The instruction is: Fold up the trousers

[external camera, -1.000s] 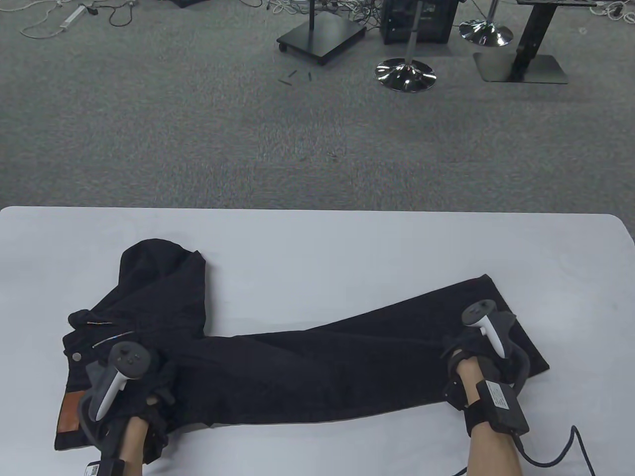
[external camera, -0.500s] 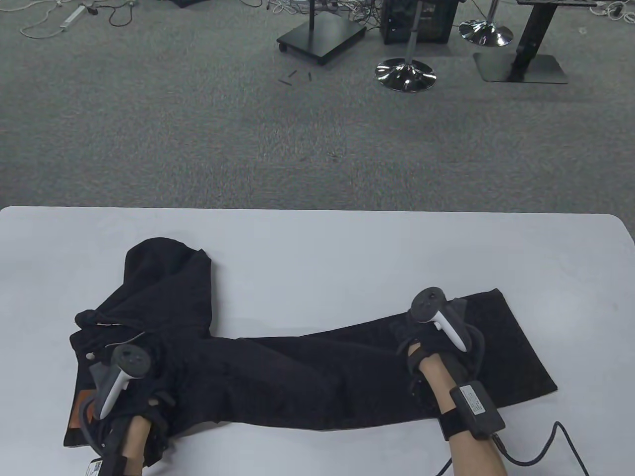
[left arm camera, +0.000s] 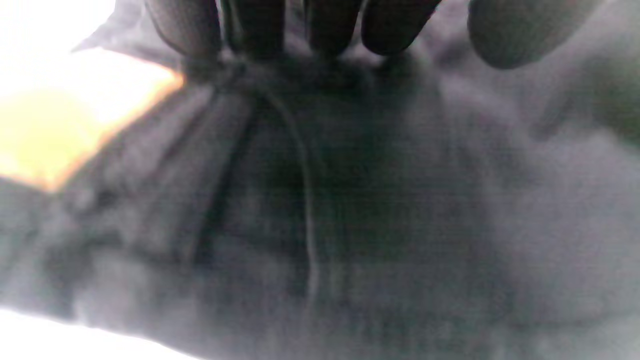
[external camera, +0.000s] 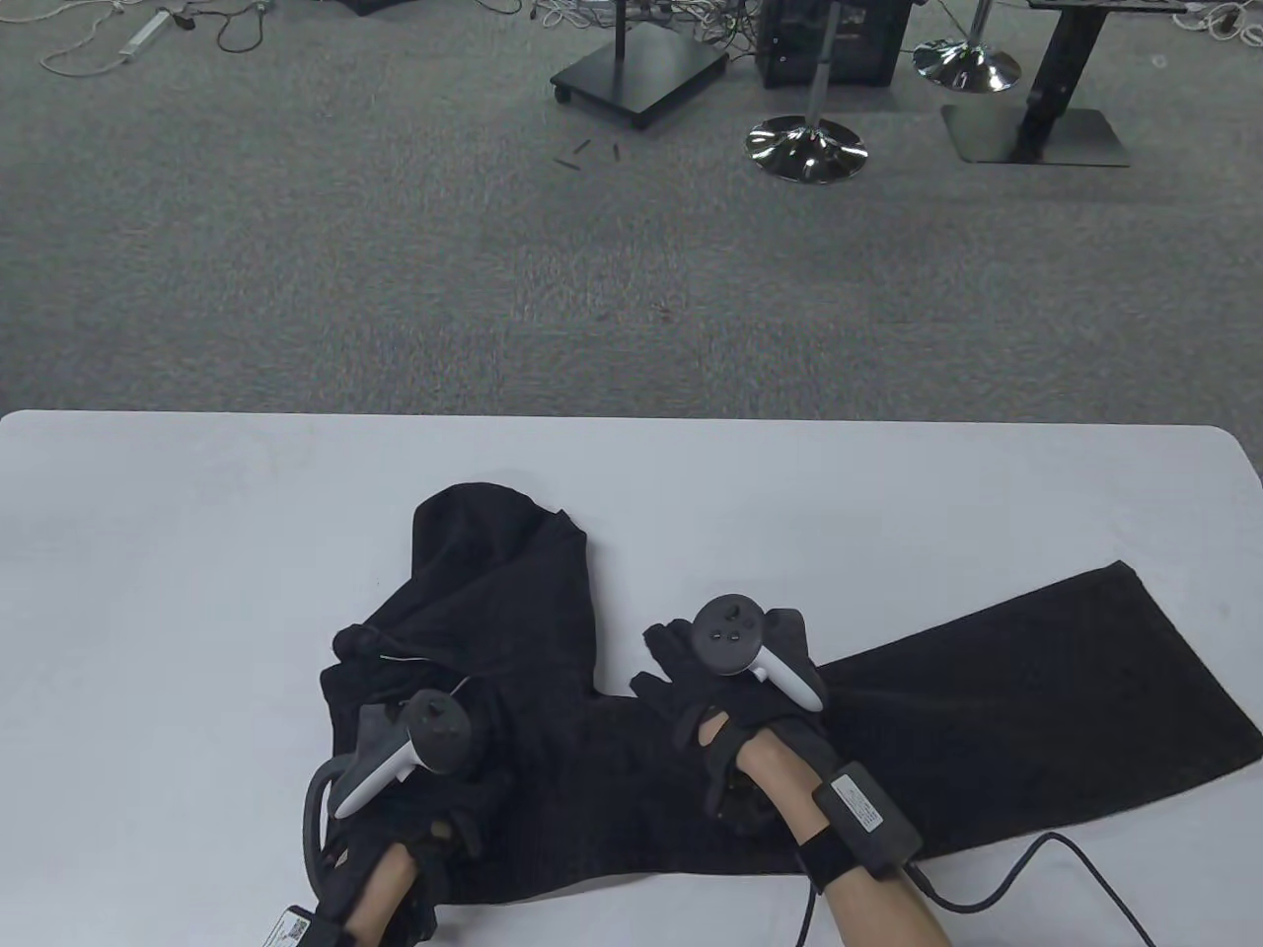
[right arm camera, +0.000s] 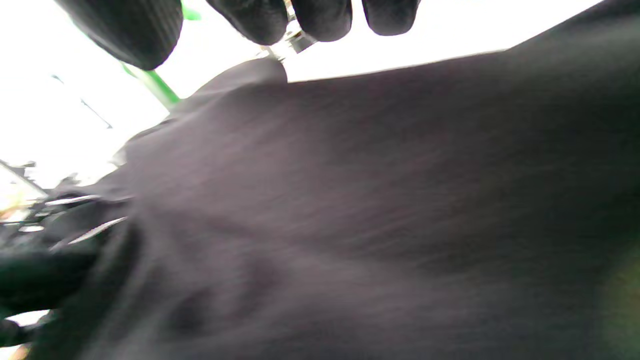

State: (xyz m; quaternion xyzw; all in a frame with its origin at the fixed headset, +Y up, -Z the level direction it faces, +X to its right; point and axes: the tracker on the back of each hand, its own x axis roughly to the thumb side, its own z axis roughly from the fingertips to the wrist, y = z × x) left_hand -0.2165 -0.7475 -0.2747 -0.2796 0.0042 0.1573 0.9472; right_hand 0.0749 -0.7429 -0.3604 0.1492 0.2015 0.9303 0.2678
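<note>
we find the left hand [external camera: 414, 789] low on the waist end of the trousers [external camera: 987, 691], its forearm entering from the near edge and its tracker [external camera: 405, 750] lying tilted across the back of the hand. in the left wrist view its fingers [left arm camera: 260, 25] curl down into bunched dark cloth and grip a fold of it; the frame is blurred, and a tan patch [left arm camera: 60, 130] shows at the left of that view.

we find the right hand [external camera: 730, 681] at the crotch area, where the two legs part. its fingers [external camera: 671, 641] are spread and lie flat, palm down, pressing on the fabric, with the fingertips reaching just past the far edge of the cloth onto the white surface [external camera: 148, 552]. in the right wrist view the fingertips [right arm camera: 320, 17] hang over dark cloth against a bright background. a sensor box [external camera: 868, 814] is strapped at the right wrist, and a black cable [external camera: 1036, 868] runs from it across the surface.

the trousers lie on the near half of the surface. one leg runs out flat to the right, well beyond the right hand. the other leg rises away from us between the two hands and ends in a rumpled heap [external camera: 483, 533]. the waist sits bunched under the left hand.
</note>
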